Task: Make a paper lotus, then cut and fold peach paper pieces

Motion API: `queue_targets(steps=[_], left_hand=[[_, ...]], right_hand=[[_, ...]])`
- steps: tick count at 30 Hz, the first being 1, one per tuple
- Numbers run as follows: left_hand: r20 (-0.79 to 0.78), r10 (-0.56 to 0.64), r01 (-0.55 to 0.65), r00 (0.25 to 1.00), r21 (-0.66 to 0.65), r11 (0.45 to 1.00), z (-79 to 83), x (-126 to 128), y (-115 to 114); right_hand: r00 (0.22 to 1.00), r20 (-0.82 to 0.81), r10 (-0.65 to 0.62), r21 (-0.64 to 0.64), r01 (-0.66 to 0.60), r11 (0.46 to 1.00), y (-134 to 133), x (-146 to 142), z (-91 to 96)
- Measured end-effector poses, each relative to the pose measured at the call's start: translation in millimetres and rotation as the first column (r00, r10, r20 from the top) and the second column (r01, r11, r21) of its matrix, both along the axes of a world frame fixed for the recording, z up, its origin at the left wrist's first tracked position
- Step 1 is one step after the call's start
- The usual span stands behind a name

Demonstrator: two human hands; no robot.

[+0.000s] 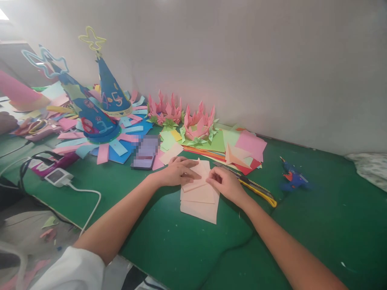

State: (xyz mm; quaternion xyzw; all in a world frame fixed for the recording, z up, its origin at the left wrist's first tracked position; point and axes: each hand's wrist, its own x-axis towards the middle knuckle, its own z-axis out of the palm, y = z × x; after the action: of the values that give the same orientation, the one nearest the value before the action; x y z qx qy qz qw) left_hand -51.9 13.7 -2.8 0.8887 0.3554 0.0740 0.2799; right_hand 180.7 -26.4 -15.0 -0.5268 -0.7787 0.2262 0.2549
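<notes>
Several sheets of peach paper [199, 209] lie overlapped on the green table, the top one folded. My left hand [178, 172] rests on the top sheet's left side with its fingers stretched out flat. At the sheet's right edge, my right hand [224, 180] pinches the paper between thumb and fingers. Just beyond that hand lies a utility knife [260, 192] with a yellow edge on its handle, and a dark slim tool partly hidden by the hand. A small folded peach piece [234, 156] sits on the coloured paper behind.
Two pink paper lotus flowers [199, 124] stand near the wall on coloured sheets [249, 146]. Blue cone hats [110, 86] crowd the left, beside a phone [145, 153] and a white charger [59, 177]. A blue glue gun [294, 179] lies right. Another person's hand [7, 122] shows far left.
</notes>
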Motion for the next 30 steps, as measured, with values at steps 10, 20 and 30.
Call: queue_targets(steps=[10,20,30], left_hand=[[0.000,-0.009,0.009,1.000,0.016,1.000,-4.1,0,2],[0.004,-0.021,0.021,1.000,0.022,1.000,-4.6,-1,3],[0.006,-0.019,0.018,1.000,0.039,0.999,-5.1,-2,3]], right_hand=[[0.994,0.073,0.085,0.078,-0.091,0.993,-9,-10,1.8],[0.983,0.125,0.133,0.143,-0.150,0.978,-13,-20,3.6],[0.996,-0.012,0.086,0.148,-0.083,0.986,-4,-7,2.1]])
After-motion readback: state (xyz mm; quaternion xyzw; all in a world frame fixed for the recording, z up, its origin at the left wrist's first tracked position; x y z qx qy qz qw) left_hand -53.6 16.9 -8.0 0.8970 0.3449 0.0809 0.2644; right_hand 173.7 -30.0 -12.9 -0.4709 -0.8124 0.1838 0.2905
